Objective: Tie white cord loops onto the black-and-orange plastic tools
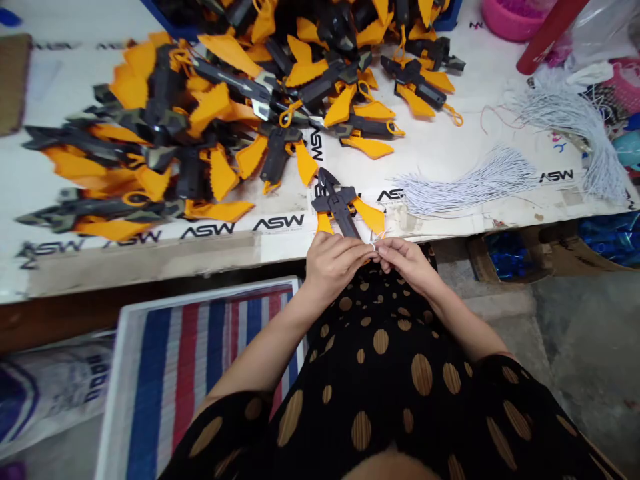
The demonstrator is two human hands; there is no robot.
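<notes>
Hands: two. The left hand (331, 261) is closed, its fingers curled side by side; the right hand (407, 263) is closed to a pinch between thumb and forefinger. The fingertips of both hands meet on one white string (373, 246). Whether the left hand also grips the toy cannot be told.

Toy at the hands: one black-and-orange toy (340, 207), located directly beyond the left hand at the near edge of the desk (445, 147). Its pointed end faces away from the hands; two orange wings are visible.

String bundles: two. The first bundle (465, 185) lies to the right of the right hand and slightly beyond it; the second bundle (570, 120) lies farther right and farther out.

Other toys: one pile (215, 110), beyond the hands and mostly to their left. Overlap prevents an exact count.

Containers: one blue crate (454, 15), far beyond the hands; one pink bowl (510, 23), far beyond and right of the right hand.

Hidden or cut off: the left hand covers the lower end of the toy. The crate and the bowl run past the upper frame edge. The form of the string between the fingertips is too small to make out
</notes>
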